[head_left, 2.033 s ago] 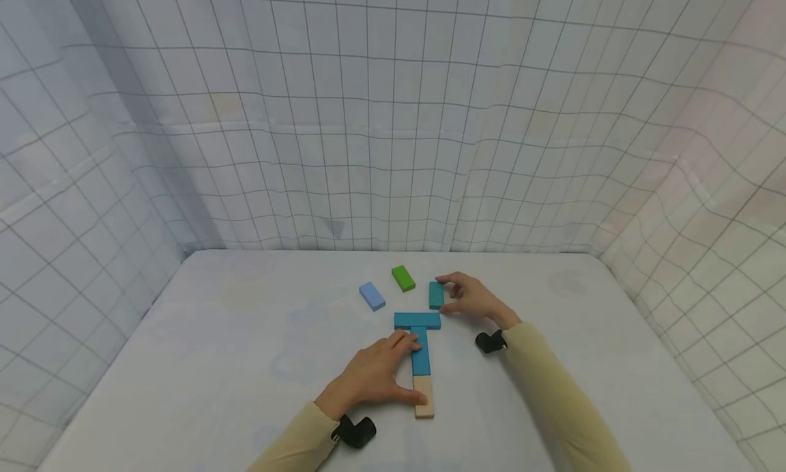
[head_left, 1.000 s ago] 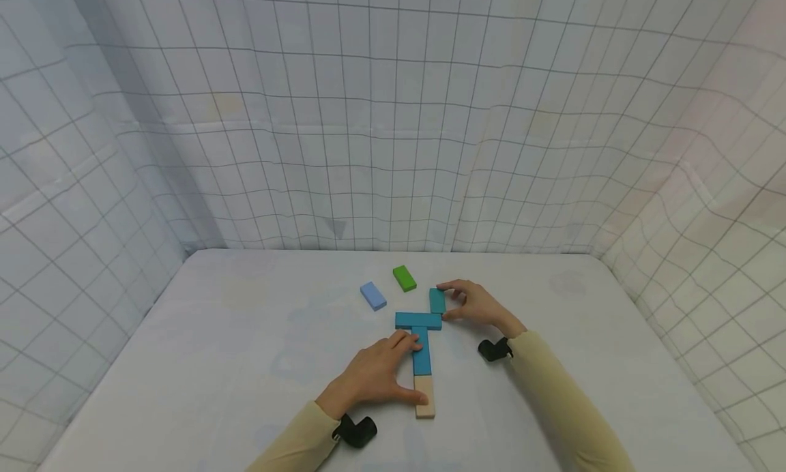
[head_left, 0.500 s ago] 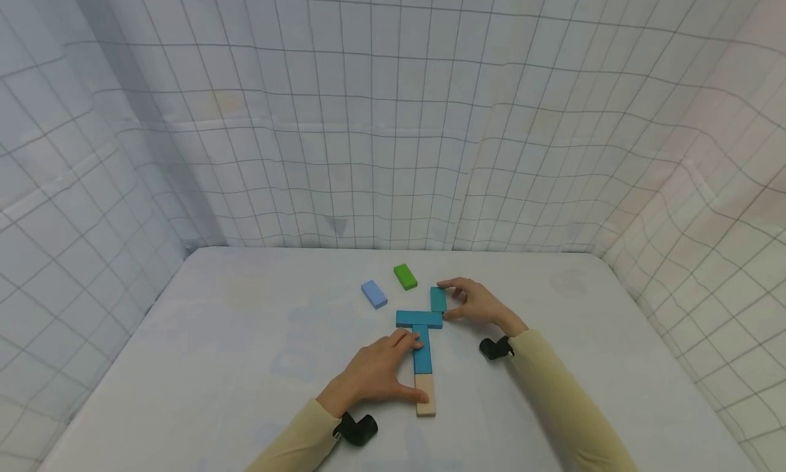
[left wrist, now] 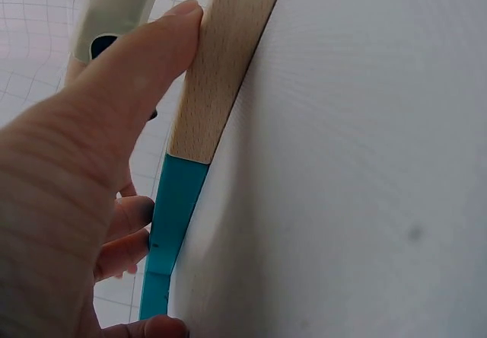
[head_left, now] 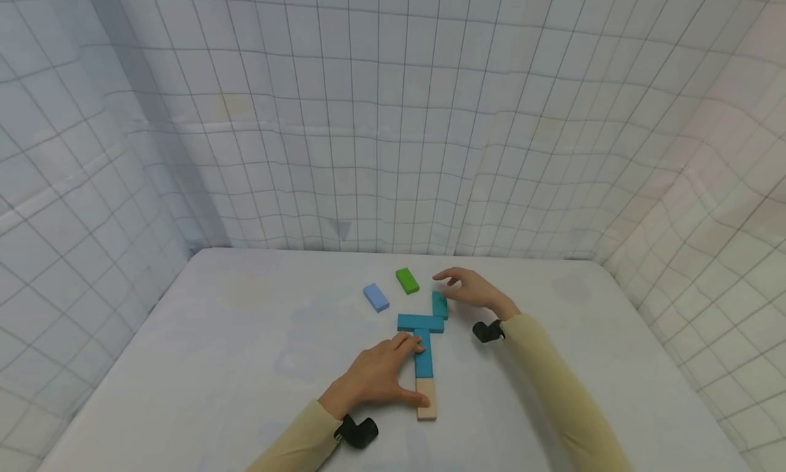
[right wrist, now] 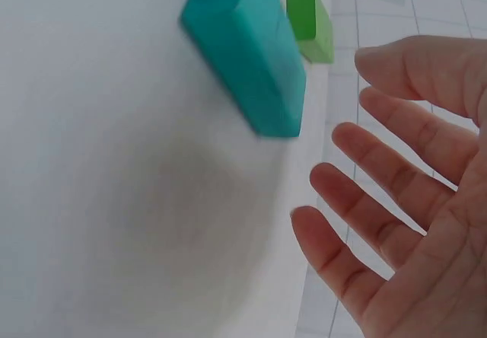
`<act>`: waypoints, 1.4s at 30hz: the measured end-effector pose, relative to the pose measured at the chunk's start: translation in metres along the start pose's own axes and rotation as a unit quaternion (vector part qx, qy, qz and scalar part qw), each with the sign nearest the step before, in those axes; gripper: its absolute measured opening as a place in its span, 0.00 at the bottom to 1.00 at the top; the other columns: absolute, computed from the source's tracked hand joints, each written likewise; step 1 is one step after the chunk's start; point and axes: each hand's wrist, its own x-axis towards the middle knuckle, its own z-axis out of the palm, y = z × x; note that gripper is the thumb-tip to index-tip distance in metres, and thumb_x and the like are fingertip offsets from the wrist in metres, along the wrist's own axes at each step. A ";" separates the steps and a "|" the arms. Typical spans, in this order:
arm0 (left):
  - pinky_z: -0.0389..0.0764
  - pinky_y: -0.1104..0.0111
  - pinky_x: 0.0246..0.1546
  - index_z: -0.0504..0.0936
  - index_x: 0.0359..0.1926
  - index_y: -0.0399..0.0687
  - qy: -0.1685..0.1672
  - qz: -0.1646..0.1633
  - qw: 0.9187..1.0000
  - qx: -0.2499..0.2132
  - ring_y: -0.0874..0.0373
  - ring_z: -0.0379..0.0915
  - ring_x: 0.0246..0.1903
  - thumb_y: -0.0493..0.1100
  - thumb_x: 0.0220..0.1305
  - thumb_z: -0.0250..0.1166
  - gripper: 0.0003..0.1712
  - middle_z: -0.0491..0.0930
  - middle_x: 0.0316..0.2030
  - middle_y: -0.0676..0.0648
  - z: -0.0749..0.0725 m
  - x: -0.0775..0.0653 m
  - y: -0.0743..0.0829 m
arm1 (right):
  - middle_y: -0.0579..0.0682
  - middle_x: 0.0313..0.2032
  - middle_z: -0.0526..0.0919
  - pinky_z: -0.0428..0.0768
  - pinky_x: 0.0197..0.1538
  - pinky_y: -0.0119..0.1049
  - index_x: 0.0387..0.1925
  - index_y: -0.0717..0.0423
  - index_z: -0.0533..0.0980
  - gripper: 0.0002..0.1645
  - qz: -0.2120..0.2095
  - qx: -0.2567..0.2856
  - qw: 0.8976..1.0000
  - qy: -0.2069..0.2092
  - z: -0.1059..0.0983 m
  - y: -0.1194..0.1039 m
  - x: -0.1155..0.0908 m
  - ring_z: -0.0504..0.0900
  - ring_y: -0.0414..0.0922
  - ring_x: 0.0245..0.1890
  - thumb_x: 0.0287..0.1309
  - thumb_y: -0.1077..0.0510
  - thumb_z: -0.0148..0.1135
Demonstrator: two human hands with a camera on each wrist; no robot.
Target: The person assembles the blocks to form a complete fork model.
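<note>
My left hand (head_left: 377,373) rests along a row of two blocks. Its thumb touches a plain wooden block (head_left: 426,387), and its fingertips lie on a blue block (head_left: 424,363). The left wrist view shows the wooden block (left wrist: 224,71) end to end with the blue one (left wrist: 179,189). A second blue block (head_left: 420,323) lies crosswise at the row's far end. Beyond its right end a teal block (head_left: 439,307) stands lengthwise, touching or nearly touching it. Over the teal block hovers my right hand (head_left: 471,288); in the right wrist view its spread fingers are apart from the teal block (right wrist: 255,56).
A green block (head_left: 407,281) and a light blue block (head_left: 376,297) lie slanted at the back of the white table (head_left: 245,363). Grid-patterned white curtains (head_left: 393,131) close off the back and both sides.
The teal block slid toward me, up to the crosswise blue block. My right hand has since let go of it and lifted up and away. My left hand has stayed in place.
</note>
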 end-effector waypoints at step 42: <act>0.75 0.56 0.45 0.66 0.65 0.58 0.010 0.009 1.000 0.012 0.53 0.67 0.57 0.83 0.42 0.56 0.54 0.63 0.62 0.51 0.000 -0.002 -0.002 | 0.53 0.56 0.74 0.67 0.58 0.46 0.58 0.56 0.72 0.35 0.033 -0.095 0.990 -0.097 0.021 -0.037 0.064 0.70 0.52 0.58 0.48 0.57 0.74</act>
